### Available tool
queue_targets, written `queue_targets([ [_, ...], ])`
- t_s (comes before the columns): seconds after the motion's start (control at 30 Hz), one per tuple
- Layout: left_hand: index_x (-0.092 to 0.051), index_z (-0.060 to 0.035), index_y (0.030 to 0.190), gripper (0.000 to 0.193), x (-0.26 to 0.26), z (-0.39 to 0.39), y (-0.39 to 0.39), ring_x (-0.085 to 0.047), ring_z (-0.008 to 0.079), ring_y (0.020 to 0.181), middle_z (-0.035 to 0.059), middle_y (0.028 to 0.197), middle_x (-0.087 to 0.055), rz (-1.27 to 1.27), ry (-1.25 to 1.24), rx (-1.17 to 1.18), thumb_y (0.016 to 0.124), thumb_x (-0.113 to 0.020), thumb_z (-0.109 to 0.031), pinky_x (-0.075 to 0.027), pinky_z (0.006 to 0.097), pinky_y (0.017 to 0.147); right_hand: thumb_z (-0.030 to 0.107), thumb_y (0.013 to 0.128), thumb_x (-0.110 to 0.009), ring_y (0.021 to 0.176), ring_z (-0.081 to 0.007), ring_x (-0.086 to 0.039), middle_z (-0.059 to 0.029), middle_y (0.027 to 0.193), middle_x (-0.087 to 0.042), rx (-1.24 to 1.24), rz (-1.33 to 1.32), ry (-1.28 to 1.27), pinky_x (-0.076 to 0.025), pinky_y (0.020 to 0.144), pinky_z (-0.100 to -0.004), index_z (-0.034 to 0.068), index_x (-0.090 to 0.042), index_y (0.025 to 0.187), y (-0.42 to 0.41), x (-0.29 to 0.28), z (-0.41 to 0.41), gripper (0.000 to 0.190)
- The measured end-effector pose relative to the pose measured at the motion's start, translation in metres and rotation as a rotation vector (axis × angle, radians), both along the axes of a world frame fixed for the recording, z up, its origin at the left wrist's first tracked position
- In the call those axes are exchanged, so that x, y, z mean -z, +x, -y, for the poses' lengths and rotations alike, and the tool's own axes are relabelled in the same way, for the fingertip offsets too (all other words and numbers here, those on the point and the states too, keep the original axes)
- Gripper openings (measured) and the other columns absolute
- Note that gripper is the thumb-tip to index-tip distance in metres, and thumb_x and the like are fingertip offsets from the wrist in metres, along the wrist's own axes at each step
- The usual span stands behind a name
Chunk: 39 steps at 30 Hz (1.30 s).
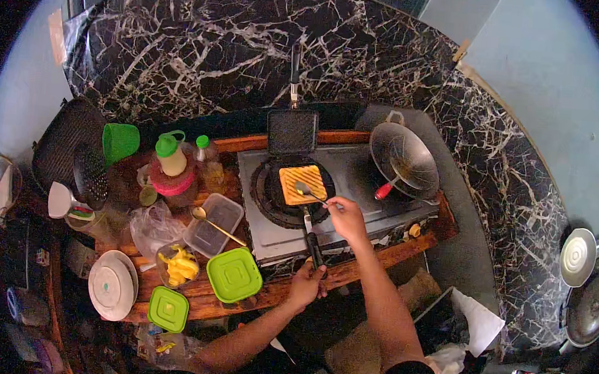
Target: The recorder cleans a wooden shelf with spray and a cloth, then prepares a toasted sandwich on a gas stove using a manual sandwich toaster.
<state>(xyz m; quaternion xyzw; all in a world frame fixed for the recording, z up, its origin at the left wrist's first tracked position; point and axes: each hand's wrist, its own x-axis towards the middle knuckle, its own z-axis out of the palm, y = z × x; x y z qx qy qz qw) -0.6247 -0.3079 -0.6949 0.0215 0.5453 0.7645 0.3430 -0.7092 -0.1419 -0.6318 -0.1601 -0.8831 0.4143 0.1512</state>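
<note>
My left hand point(309, 285) grips the black handle point(314, 248) of a hinged sandwich grill pan. The pan lies unfolded over the gas burner, its ridged upper plate point(293, 132) tipped back toward the wall. On the lower plate sits a square slice of toasted bread point(300, 177) with dark diagonal grill lines. My right hand point(346, 219) holds a metal spoon point(307, 190) by its handle. The spoon's bowl is over the middle of the bread, with a little yellow spread by it; whether it touches the bread, I cannot tell.
Right of the burner, a wok point(408, 153) holds a red-handled utensil point(383, 191). On the wooden counter stand a bowl of yellow spread point(178, 266), green lids point(234, 275), a clear plastic container point(216, 223) with a golden spoon point(218, 226), stacked plates point(111, 286) and bottles point(169, 154).
</note>
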Motion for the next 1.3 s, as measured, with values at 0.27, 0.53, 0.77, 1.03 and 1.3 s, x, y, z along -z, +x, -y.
queue_targets([
  [0.27, -0.049, -0.0025, 0.102, 0.03, 0.01, -0.004, 0.001, -0.056, 0.0144, 0.045, 0.0086, 0.083, -0.065, -0.021, 0.044, 0.0, 0.095, -0.058, -0.03, -0.041, 0.0273, 0.04, 0.027, 0.084, -0.057, 0.088, -0.0386, -0.064, -0.0211, 0.091, -0.067, 0.065, 0.042, 0.217, -0.051, 0.076, -0.0433, 0.007, -0.07, 0.093, -0.05, -0.001, -0.007, 0.024],
  [0.53, -0.051, -0.0012, 0.099, 0.031, -0.006, 0.008, -0.003, -0.055, 0.0145, 0.044, 0.0072, 0.082, -0.065, -0.014, -0.072, 0.026, 0.096, -0.056, -0.031, -0.042, 0.0279, 0.04, 0.022, 0.082, -0.061, 0.087, -0.0384, -0.064, -0.0205, 0.09, -0.067, 0.179, -0.03, 0.297, -0.05, 0.078, -0.0426, 0.006, -0.07, 0.089, -0.046, -0.007, -0.028, 0.02],
  [0.77, -0.051, -0.0006, 0.104, 0.029, 0.009, 0.0, -0.001, -0.056, 0.0151, 0.044, 0.0088, 0.082, -0.066, -0.04, -0.03, 0.077, 0.097, -0.055, -0.028, -0.042, 0.0281, 0.04, 0.025, 0.084, -0.06, 0.085, -0.0371, -0.065, -0.0203, 0.089, -0.067, 0.127, 0.01, 0.194, -0.049, 0.077, -0.0404, 0.006, -0.069, 0.091, -0.049, 0.0, -0.017, 0.022],
  [1.03, -0.05, -0.0005, 0.105, 0.028, 0.0, 0.006, -0.003, -0.058, 0.0161, 0.044, 0.0101, 0.08, -0.066, -0.052, -0.069, -0.011, 0.097, -0.054, -0.027, -0.043, 0.0286, 0.039, 0.028, 0.095, -0.054, 0.058, -0.006, -0.051, 0.0047, 0.063, -0.046, 0.114, -0.123, -0.607, -0.036, 0.048, -0.022, 0.011, -0.051, 0.079, 0.037, 0.017, 0.019, 0.024],
  [1.3, -0.051, -0.0015, 0.098, 0.028, -0.009, 0.01, -0.002, -0.061, 0.0176, 0.048, 0.0101, 0.068, -0.061, -0.478, -0.236, -0.038, 0.095, -0.057, -0.028, -0.045, 0.0303, 0.041, 0.028, 0.1, -0.043, 0.082, -0.0162, -0.057, -0.0069, 0.097, -0.062, 0.311, -0.235, -0.581, -0.046, 0.066, -0.0282, 0.006, -0.049, 0.1, 0.107, 0.085, 0.063, 0.022],
])
